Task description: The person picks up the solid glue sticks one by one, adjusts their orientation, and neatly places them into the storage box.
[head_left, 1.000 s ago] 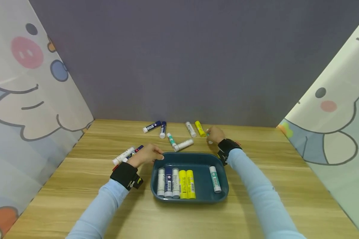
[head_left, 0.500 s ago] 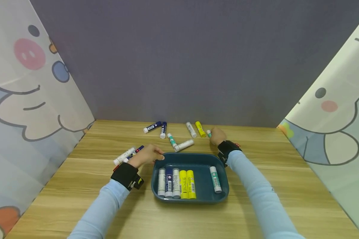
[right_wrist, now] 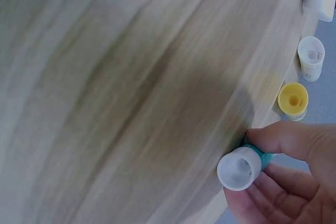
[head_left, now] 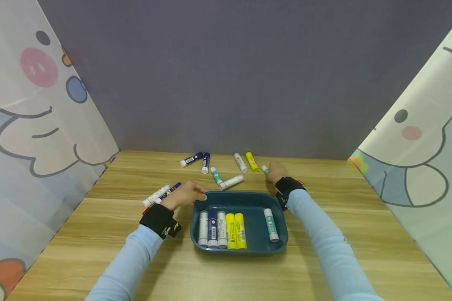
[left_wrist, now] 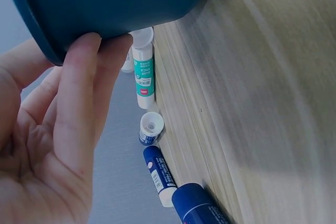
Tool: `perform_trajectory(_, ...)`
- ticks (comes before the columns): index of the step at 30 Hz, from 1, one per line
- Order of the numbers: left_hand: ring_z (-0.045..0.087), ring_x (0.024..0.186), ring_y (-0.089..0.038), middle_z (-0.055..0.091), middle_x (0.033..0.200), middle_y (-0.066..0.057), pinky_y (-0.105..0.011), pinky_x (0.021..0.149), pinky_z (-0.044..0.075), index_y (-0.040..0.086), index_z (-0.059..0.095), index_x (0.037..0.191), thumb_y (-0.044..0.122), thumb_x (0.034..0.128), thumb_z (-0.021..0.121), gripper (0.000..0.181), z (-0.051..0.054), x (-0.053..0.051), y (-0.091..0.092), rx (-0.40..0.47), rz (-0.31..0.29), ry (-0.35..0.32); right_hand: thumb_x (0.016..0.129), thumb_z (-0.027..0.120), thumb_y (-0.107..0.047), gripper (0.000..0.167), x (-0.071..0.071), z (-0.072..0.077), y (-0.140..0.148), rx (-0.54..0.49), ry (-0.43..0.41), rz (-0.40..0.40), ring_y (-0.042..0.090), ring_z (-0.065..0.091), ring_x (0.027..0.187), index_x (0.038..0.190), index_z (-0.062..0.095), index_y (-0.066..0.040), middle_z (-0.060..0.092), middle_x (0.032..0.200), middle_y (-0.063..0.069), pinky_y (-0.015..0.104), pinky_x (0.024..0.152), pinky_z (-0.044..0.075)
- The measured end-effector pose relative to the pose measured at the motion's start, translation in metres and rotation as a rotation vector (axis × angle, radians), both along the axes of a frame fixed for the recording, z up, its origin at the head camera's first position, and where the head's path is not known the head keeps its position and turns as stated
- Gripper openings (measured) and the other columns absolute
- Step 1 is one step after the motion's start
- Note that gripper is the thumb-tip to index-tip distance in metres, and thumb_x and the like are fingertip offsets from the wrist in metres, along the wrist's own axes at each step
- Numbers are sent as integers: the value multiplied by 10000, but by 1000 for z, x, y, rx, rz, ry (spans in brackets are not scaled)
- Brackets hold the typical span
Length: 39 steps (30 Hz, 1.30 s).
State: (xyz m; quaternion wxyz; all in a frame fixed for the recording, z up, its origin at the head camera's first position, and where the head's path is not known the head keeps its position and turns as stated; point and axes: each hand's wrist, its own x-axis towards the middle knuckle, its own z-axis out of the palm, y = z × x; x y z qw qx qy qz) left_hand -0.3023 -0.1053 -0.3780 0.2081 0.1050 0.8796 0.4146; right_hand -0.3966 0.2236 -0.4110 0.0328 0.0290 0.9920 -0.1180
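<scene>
Head view: the left hand grips the far left corner of a dark teal tray on the wooden worktop. Five glue sticks lie side by side in its left part; a green-labelled glue stick lies apart at right. Beyond the tray, the right hand holds a small glue stick, right of a yellow glue stick.

Left wrist view: the fingers pinch the tray's rim.

Right wrist view: thumb and fingers pinch the small glue stick, its white end toward the camera.

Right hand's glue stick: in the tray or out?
Out. The right hand pinches the glue stick; the head view shows both beyond the far rim of the tray.
</scene>
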Motion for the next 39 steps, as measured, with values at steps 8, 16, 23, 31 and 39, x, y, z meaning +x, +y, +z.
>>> perform_trajectory(8, 584, 818, -175, 632, 1072, -129, -358, 694, 526, 7, 629, 1114, 143, 864, 620, 285, 0, -1, 0, -15, -19, 14, 772, 618, -162, 152, 1, -1, 5, -12, 21, 8, 206, 469, 566, 744, 599, -13, 522, 667, 85, 286, 456, 385)
perform_trajectory(16, 575, 818, -169, 623, 1095, -146, -374, 726, 527, -5, 622, 1124, 141, 871, 607, 293, 2, -2, 0, -15, -28, 11, 804, 642, -200, 291, 15, 15, 10, -145, 70, 16, 145, 423, 472, 562, 559, -61, 483, 529, 13, 235, 424, 334)
perform_trajectory(23, 554, 752, -151, 621, 1098, -152, -376, 713, 524, -10, 624, 1121, 144, 865, 612, 299, 3, -5, -2, -19, -34, 18, 760, 643, -72, 219, 31, 43, 10, -316, 74, 78, 89, 347, 407, 567, 587, 14, 470, 475, 16, 206, 414, 295)
perform_trajectory(31, 568, 792, -166, 619, 1118, -143, -357, 710, 522, 5, 618, 1135, 161, 875, 605, 303, -2, -11, -7, -23, -35, 7, 800, 642, -98, 210, 47, 62, 9, -437, 20, 97, 141, 530, 585, 900, 681, 82, 652, 737, 137, 212, 537, 424)
perform_trajectory(39, 573, 821, -183, 635, 1094, -145, -309, 680, 516, 1, 620, 1136, 158, 872, 607, 307, -2, -10, -7, -14, -21, -1, 850, 628, -119, 392, 67, 76, 6, -625, -122, 85, 229, 627, 867, 1175, 568, 90, 592, 1125, 261, 347, 784, 529)
